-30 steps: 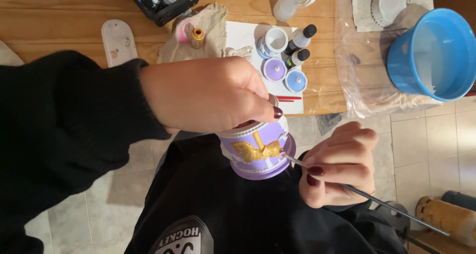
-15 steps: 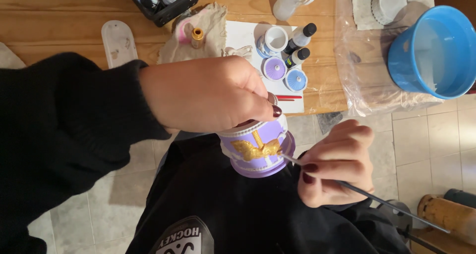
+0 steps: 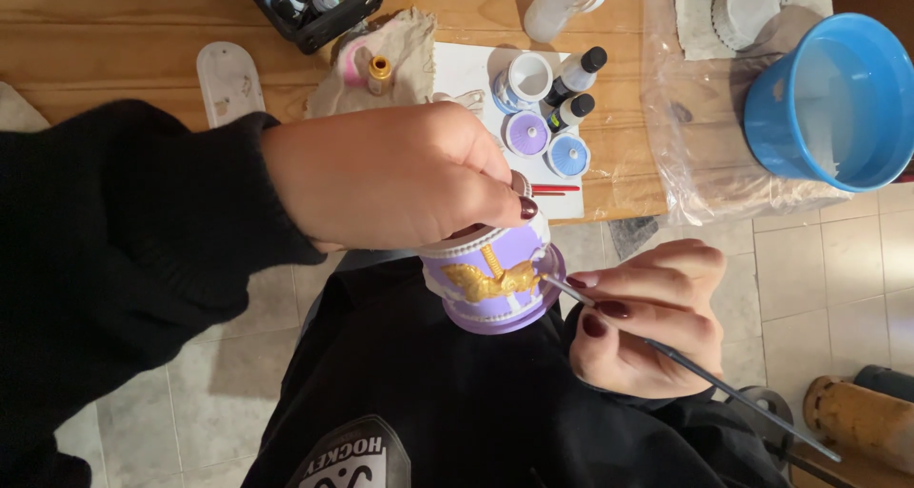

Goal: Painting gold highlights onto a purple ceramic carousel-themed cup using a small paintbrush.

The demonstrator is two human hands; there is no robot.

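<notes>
A small lilac ceramic pot with a raised gold carousel-horse figure (image 3: 493, 280) is being gripped from above by the left hand (image 3: 395, 176), fingers clamped over its white beaded rim. It is being held in mid-air over the lap, just off the near edge of the wooden table (image 3: 124, 40), not resting on anything. A thin dark-handled paintbrush (image 3: 685, 359) is being pinched in the right hand (image 3: 647, 317), its tip touching the pot's right side beside the gold horse.

Risks, as judged: the pot is being carried only by the top grip — a slip would likely drop it onto the black clothing (image 3: 457, 402) or the tiled floor (image 3: 809, 278). A twitch of the brush could smear paint over the gold relief, since tip and figure are just beside each other. Fresh paint may also be getting rubbed by the left fingertips at the rim; wetness cannot be told.

Room: open space is being left below and right of the pot. The table edge is crowded — open lilac and blue paint pots (image 3: 547, 143), dropper bottles (image 3: 576, 93), a blue plastic bucket (image 3: 833, 102) on clear plastic sheeting (image 3: 695, 179) near the edge. A long brush handle swinging outward is well apart from these.
</notes>
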